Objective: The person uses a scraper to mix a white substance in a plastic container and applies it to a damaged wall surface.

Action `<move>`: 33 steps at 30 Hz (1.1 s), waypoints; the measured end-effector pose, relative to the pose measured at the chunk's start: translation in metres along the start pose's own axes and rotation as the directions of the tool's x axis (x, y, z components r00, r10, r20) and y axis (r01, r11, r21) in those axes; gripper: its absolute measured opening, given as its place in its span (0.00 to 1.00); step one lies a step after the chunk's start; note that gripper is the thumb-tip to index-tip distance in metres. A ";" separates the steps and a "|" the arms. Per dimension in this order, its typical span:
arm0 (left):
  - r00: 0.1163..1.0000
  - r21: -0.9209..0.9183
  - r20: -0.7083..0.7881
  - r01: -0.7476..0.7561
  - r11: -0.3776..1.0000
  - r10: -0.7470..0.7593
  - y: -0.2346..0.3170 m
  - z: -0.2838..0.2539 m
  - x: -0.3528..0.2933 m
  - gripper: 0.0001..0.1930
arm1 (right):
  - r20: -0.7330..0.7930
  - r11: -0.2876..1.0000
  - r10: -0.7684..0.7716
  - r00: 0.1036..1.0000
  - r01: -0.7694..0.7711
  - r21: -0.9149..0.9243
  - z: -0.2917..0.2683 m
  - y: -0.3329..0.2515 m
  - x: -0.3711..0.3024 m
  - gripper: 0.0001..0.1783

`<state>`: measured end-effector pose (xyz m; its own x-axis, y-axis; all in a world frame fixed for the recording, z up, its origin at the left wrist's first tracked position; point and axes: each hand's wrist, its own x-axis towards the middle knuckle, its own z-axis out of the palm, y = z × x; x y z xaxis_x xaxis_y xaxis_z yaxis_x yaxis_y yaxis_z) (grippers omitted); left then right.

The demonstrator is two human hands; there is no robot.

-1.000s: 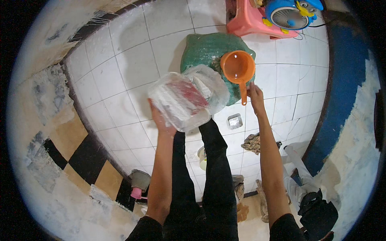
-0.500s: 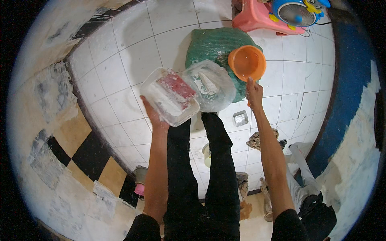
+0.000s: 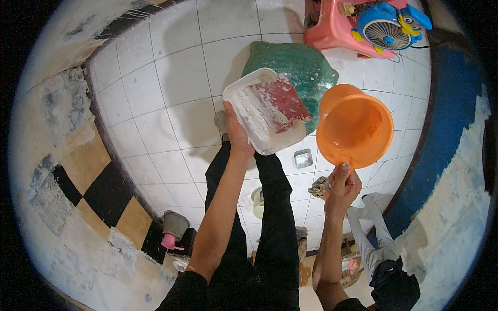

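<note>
My left hand (image 3: pixel 238 130) grips the side of a white plastic tub (image 3: pixel 284 143) and holds it up over the floor. White powder (image 3: pixel 254 115) lies inside the tub, with a powder-smeared red flat scraper (image 3: pixel 285 103) resting on it. In my right hand (image 3: pixel 342 189) is the handle of an orange dipper (image 3: pixel 358 127), raised to the right of the tub. The dipper's opening faces up toward me; whether liquid is in it I cannot tell. Behind the tub, on the floor, lies a green sack (image 3: pixel 290 59), partly covered by it.
A blue fan (image 3: pixel 386 33) stands on a pink stool (image 3: pixel 329 26) at the far right. On the tiles are a small metal tray (image 3: pixel 303 158) and a crumpled cloth (image 3: pixel 318 187). A grey bucket (image 3: pixel 175 224) sits by the left wall. Another person (image 3: pixel 386 254) is at lower right.
The dipper has risen from over the green sack toward me and to the right. The tub has shifted right, and the clear plastic bag with powder is no longer visible. My left foot has stepped left.
</note>
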<state>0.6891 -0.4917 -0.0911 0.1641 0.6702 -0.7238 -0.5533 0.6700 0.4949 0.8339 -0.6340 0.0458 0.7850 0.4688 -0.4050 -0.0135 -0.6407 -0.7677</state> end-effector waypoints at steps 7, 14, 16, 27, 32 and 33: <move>0.999 0.003 0.030 0.010 1.000 -0.010 0.001 0.016 -0.008 0.37 | -0.071 0.993 -0.088 0.994 0.082 -0.081 0.012 -0.010 -0.006 0.15; 0.999 0.009 0.034 0.005 1.000 -0.006 0.002 0.016 -0.006 0.36 | -0.109 0.983 -0.128 0.986 0.111 -0.148 0.019 -0.003 -0.002 0.15; 0.999 0.011 0.050 -0.004 1.000 0.004 0.003 0.017 -0.008 0.36 | -0.102 0.975 -0.127 0.987 0.105 -0.194 0.019 -0.003 -0.001 0.15; 0.999 0.007 0.047 0.027 1.000 -0.028 0.010 0.018 -0.010 0.36 | -0.098 0.928 -0.231 0.968 0.189 -0.320 0.020 0.001 0.011 0.13; 0.999 0.076 0.044 -0.004 0.997 0.001 0.015 0.022 -0.013 0.36 | -0.092 0.964 -0.179 0.980 0.155 -0.218 0.023 -0.005 0.009 0.13; 0.999 0.077 0.049 -0.007 0.997 0.003 0.016 0.022 -0.013 0.36 | -0.087 0.965 -0.177 0.980 0.156 -0.213 0.024 -0.007 0.009 0.13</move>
<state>0.6959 -0.4830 -0.0633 0.2021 0.6872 -0.6977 -0.4896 0.6879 0.5357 0.8263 -0.6109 0.0354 0.8256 0.5205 -0.2179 0.2413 -0.6747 -0.6975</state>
